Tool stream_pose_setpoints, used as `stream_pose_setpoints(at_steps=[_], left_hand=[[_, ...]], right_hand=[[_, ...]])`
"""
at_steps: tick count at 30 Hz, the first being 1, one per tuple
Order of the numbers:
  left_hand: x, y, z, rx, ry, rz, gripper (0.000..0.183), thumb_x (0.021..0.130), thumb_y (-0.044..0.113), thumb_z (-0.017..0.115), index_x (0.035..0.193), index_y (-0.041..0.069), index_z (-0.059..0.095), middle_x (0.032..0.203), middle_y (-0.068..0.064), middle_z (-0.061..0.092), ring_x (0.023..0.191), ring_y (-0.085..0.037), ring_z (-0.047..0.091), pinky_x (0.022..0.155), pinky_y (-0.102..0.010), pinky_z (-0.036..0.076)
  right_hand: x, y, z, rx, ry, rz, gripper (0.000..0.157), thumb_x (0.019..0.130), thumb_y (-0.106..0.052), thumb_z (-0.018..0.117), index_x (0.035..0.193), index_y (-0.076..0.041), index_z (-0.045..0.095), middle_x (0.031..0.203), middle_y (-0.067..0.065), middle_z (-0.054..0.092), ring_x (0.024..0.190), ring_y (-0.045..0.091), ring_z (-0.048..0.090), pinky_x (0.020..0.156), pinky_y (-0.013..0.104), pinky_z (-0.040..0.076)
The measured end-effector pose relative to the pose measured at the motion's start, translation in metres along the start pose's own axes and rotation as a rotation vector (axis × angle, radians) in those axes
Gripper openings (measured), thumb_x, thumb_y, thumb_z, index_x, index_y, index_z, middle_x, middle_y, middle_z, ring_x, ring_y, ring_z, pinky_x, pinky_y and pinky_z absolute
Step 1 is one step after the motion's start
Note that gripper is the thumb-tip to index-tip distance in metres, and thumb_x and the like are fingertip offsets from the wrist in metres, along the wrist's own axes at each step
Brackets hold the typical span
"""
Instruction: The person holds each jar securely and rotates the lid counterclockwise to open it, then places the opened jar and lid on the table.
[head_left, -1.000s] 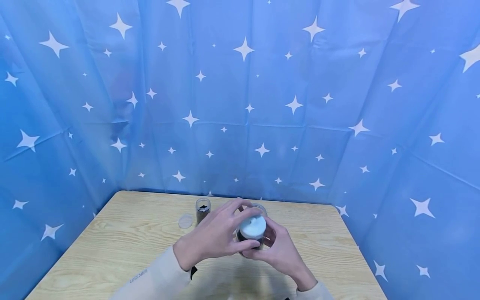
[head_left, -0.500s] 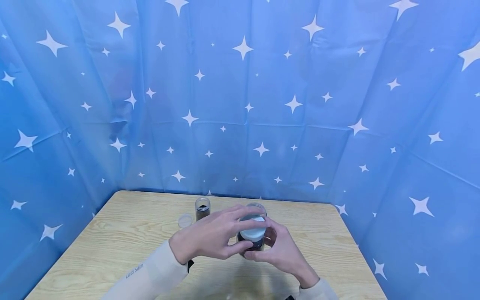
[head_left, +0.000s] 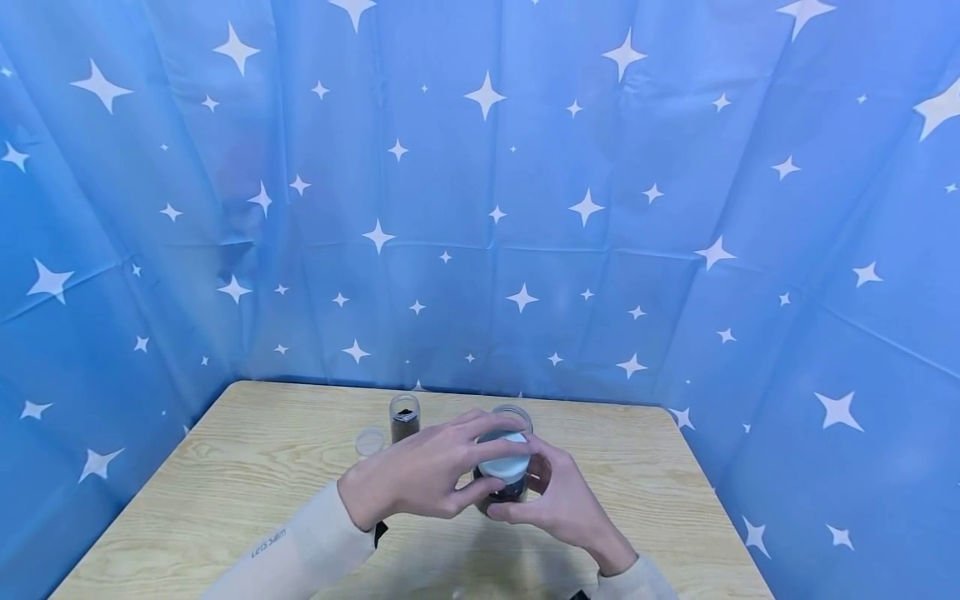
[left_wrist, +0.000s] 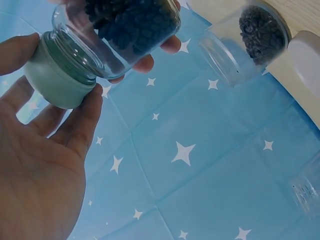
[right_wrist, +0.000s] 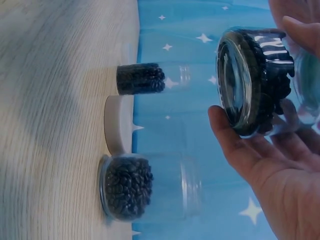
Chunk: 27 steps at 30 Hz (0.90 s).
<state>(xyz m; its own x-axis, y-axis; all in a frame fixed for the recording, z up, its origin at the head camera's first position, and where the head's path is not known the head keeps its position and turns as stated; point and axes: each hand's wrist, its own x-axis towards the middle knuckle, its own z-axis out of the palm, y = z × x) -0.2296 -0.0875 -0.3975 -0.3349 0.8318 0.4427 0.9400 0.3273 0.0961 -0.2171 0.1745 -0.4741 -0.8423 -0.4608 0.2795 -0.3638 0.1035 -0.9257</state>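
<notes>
My left hand (head_left: 431, 468) grips the pale mint-green lid (left_wrist: 57, 72) from above, fingers across its far side and thumb at its near side. That lid sits on the mouth of a glass jar (right_wrist: 255, 82) partly filled with dark beans. My right hand (head_left: 558, 500) holds the jar's body, with thumb and fingers curled round it. Both hands keep the jar raised off the table, as the right wrist view shows. Whether the lid is screwed tight cannot be told.
Behind the held jar stands a wide open glass jar (right_wrist: 145, 187) with dark beans. A slim open jar (head_left: 405, 423) stands to its left, beside a small clear lid (head_left: 370, 442). A white lid (right_wrist: 118, 125) stands between these jars in the right wrist view. A starry blue curtain (head_left: 480, 208) surrounds the wooden table (head_left: 262, 492).
My left fingers have shifted round the lid and now lie flatter across it. The lid's top has tilted slightly. My right hand has stayed nearly still on the jar.
</notes>
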Motion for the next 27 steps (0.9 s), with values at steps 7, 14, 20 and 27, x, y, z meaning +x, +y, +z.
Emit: stream_pose_setpoints(at_steps=[7, 14, 20, 27], left_hand=[[0.000, 0.007, 0.001, 0.002, 0.023, -0.095, 0.053, 0.115, 0.036, 0.074, 0.166, 0.027, 0.061, 0.166, -0.004, 0.062, 0.141, -0.023, 0.072, 0.106, -0.036, 0.068], [0.001, 0.011, 0.007, -0.025, 0.095, -0.183, 0.053, 0.109, 0.041, 0.084, 0.157, 0.026, 0.068, 0.143, -0.005, 0.068, 0.113, -0.015, 0.073, 0.088, -0.021, 0.063], [0.003, 0.013, 0.014, 0.011, 0.177, -0.194, 0.054, 0.104, 0.045, 0.090, 0.149, 0.023, 0.071, 0.128, -0.002, 0.066, 0.101, -0.011, 0.068, 0.081, -0.016, 0.059], [0.004, 0.014, 0.014, 0.012, 0.199, -0.214, 0.053, 0.102, 0.045, 0.092, 0.146, 0.023, 0.072, 0.124, 0.000, 0.064, 0.098, -0.009, 0.067, 0.080, -0.014, 0.058]], right_hand=[[0.002, -0.001, 0.002, -0.005, 0.012, 0.007, 0.071, 0.092, -0.011, 0.099, 0.155, -0.023, 0.067, 0.138, 0.010, 0.080, 0.120, 0.020, 0.082, 0.105, 0.034, 0.069], [0.003, -0.002, 0.004, -0.018, 0.021, -0.001, 0.077, 0.091, -0.012, 0.100, 0.159, -0.025, 0.065, 0.141, 0.007, 0.080, 0.123, 0.019, 0.082, 0.107, 0.033, 0.069], [0.003, -0.003, 0.005, -0.030, 0.024, -0.005, 0.076, 0.091, -0.013, 0.100, 0.158, -0.025, 0.066, 0.141, 0.007, 0.079, 0.124, 0.018, 0.081, 0.107, 0.032, 0.068], [0.004, -0.003, 0.004, -0.046, 0.022, 0.001, 0.074, 0.092, -0.014, 0.100, 0.157, -0.022, 0.065, 0.141, 0.008, 0.079, 0.125, 0.018, 0.081, 0.108, 0.031, 0.067]])
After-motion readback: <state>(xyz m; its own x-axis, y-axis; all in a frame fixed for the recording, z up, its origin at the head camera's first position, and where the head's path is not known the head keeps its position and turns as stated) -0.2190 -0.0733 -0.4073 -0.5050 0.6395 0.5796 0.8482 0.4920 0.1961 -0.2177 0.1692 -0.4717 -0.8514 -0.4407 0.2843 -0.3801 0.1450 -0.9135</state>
